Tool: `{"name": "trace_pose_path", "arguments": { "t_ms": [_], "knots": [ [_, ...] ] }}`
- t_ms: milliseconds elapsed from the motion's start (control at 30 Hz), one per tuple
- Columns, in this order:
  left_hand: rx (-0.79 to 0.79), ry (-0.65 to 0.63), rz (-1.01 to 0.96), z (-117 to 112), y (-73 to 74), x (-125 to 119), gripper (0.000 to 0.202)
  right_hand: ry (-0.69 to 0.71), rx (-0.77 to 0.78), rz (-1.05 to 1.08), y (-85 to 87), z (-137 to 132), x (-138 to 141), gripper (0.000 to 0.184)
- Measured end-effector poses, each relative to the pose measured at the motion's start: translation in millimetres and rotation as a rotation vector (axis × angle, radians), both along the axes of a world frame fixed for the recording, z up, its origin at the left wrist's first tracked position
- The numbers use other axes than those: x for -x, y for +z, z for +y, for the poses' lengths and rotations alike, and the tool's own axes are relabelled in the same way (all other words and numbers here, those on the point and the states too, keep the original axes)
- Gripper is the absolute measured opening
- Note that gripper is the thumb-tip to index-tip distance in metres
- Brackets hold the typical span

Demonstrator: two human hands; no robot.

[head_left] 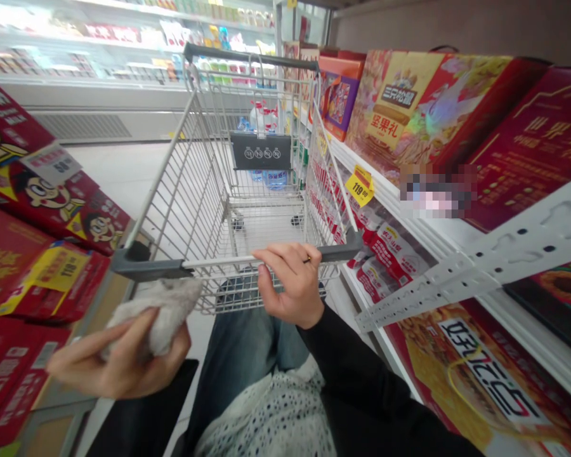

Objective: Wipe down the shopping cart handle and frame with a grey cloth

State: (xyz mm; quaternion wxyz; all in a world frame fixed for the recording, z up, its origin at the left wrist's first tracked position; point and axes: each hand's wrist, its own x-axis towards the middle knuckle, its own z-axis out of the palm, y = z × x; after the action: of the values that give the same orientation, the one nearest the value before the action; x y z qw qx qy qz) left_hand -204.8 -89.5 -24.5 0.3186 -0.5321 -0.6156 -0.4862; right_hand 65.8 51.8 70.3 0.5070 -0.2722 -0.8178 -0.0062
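Observation:
A wire shopping cart (204,190) stands in front of me in a shop aisle. My right hand (290,282) is closed around the cart's front rail (219,261), near its right grey corner piece. My left hand (118,362) is lower left, its fingers curled around a crumpled grey-white cloth (164,311), which touches the rail's left end. Water bottles (266,120) sit in the cart's far end, behind a dark child-seat flap (261,151). My blue jeans and dotted top show below the cart.
Red gift boxes (33,209) are stacked at the left. A white shelf rack (480,260) on the right holds large red and gold boxes, with a yellow price tag (360,185). A refrigerated display (99,51) runs across the far end.

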Motion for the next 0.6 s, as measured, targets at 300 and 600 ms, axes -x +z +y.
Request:
{"name": "trace_pose_path", "arguments": {
  "t_ms": [300,600],
  "knots": [
    [0.133,0.025,0.107,12,-65.5,-48,0.023,0.04,0.006,0.058,2.5,-1,2,0.023],
    [-0.165,0.146,0.183,13,4.8,-14,0.058,0.018,-0.019,0.077,4.5,-1,-1,0.023]
  ]
}}
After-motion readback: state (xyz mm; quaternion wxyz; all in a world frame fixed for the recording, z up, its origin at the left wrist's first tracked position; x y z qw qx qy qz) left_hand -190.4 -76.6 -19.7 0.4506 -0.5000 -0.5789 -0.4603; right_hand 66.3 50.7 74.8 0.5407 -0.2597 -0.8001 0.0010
